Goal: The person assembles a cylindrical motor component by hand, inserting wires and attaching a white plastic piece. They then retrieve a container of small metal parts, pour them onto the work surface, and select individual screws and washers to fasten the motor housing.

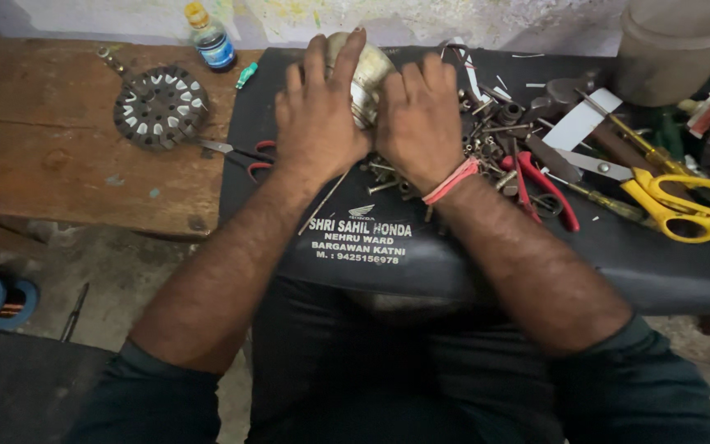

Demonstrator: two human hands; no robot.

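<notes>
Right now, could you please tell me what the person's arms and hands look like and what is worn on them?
Both forearms are bare and hairy, with dark green sleeves pushed up near the elbows. The right hand has a pink and red thread band around its wrist. The left hand wears nothing: no gloves, rings or watch show.

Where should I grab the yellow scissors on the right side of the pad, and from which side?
Judging by how they lie, take the yellow scissors by the handle loops, coming from the right near edge of the black pad. The loops lie open and uncovered there, while the blades point up-left into the pile of screwdrivers, where other tools crowd them.
</notes>
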